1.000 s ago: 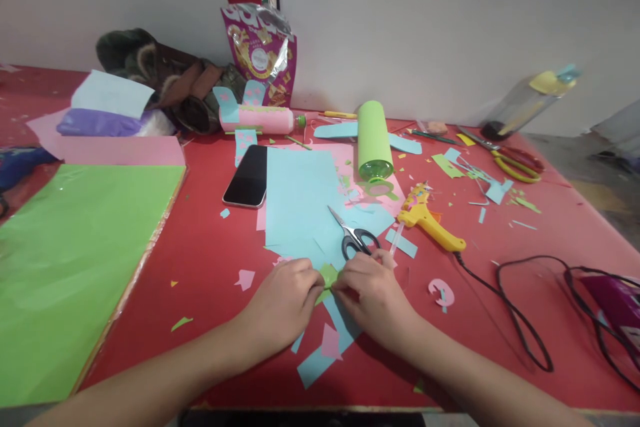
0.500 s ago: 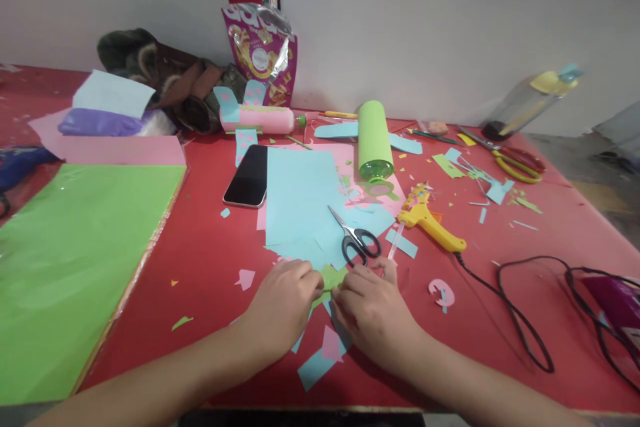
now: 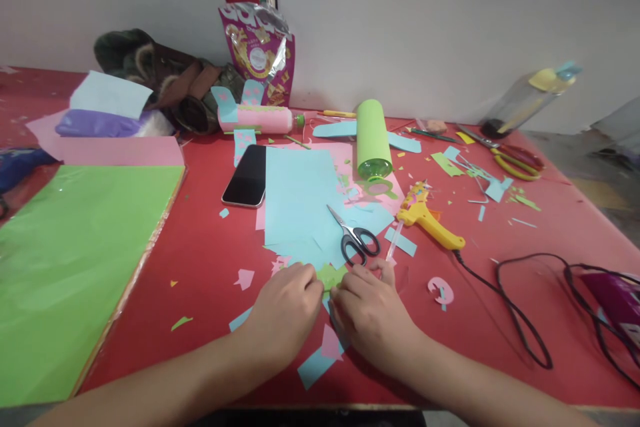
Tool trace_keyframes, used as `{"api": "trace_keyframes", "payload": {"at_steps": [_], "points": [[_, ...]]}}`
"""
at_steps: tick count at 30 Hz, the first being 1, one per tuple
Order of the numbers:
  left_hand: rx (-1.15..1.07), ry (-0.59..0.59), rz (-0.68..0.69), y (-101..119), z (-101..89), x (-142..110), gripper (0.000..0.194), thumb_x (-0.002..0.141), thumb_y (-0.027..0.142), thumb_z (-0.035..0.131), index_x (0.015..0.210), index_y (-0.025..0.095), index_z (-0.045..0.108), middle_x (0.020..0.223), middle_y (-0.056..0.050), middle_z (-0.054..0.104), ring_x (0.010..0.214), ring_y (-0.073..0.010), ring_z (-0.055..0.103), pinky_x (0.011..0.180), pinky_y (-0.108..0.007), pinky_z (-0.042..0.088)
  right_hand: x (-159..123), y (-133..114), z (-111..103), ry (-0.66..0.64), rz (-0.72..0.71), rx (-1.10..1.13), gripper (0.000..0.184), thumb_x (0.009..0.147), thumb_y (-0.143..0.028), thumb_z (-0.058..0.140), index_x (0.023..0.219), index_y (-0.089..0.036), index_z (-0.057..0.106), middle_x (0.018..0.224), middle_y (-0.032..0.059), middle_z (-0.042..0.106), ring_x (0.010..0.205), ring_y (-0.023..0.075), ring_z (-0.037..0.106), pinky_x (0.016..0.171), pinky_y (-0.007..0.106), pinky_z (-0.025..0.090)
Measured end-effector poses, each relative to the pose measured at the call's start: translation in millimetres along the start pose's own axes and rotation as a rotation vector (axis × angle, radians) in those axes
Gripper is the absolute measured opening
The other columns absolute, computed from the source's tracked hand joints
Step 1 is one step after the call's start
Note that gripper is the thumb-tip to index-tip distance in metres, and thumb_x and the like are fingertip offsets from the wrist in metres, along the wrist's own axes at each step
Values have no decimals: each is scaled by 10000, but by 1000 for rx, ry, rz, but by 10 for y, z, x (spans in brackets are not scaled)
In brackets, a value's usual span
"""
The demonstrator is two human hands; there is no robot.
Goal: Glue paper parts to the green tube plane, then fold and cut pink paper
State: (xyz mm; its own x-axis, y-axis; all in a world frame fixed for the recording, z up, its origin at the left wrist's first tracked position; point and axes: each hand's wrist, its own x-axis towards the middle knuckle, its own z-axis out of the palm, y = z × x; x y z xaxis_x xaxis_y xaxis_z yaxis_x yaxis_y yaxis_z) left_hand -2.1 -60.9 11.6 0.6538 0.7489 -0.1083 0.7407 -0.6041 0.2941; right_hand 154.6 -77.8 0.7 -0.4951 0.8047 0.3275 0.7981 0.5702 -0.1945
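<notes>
Both my left hand (image 3: 287, 307) and my right hand (image 3: 367, 307) are closed, pinching a small piece of green paper (image 3: 331, 276) between them near the table's front edge. My fingertips hide most of its near edge. Just beyond my right hand lie black-handled scissors (image 3: 356, 237), resting on a light blue sheet (image 3: 300, 193). A clear glue stick runs from the yellow glue gun (image 3: 431, 223) down to beside my right fingers. Pink and blue scraps (image 3: 320, 363) lie under and between my wrists.
A phone (image 3: 246, 177) lies left of the blue sheet. Behind are a green-wrapped bottle (image 3: 373, 137) with blue wings and a pink-wrapped bottle (image 3: 260, 120). A black cord (image 3: 520, 327) loops at right. Green sheets in plastic (image 3: 95, 267) cover the left. Large scissors (image 3: 505, 150) lie at back right.
My left hand has turned and rolled slightly, its fingers curling closer over the paper, and a blue strip shows beside its wrist. My right hand stays nearly in place. The view shifts slightly.
</notes>
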Motion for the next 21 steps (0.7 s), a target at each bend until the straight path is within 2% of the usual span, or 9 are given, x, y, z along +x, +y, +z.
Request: {"api": "trace_keyframes", "payload": {"at_steps": [7,11,17,21], "points": [[19,91,36,-4,77,1,291,826,82,304,648,142,526,685,-58,492,614,-173,434,541,-290,346,33,6,-11,30,9,37,244,743,-97,462,505,-144,484,528,1,471,589,120,364,673,320,230],[74,203,83,5,121,1,309,808,54,278,615,138,503,636,-60,461,571,-179,401,503,-297,342,26,35,14,65,11,45,267,750,-100,462,486,-142,469,511,-7,447,578,112,350,666,311,229],[130,338,171,24,101,-4,350,798,12,239,581,138,482,595,-62,429,558,-177,362,507,-303,342,8,70,10,75,-42,-26,324,790,-15,334,575,-137,544,541,12,465,594,133,372,679,331,219],[106,337,172,9,106,-2,354,806,6,225,596,133,480,607,-59,422,564,-172,349,508,-300,331,16,62,-33,107,-84,-96,346,798,-6,308,605,-135,564,559,24,491,620,146,391,718,345,220]]}}
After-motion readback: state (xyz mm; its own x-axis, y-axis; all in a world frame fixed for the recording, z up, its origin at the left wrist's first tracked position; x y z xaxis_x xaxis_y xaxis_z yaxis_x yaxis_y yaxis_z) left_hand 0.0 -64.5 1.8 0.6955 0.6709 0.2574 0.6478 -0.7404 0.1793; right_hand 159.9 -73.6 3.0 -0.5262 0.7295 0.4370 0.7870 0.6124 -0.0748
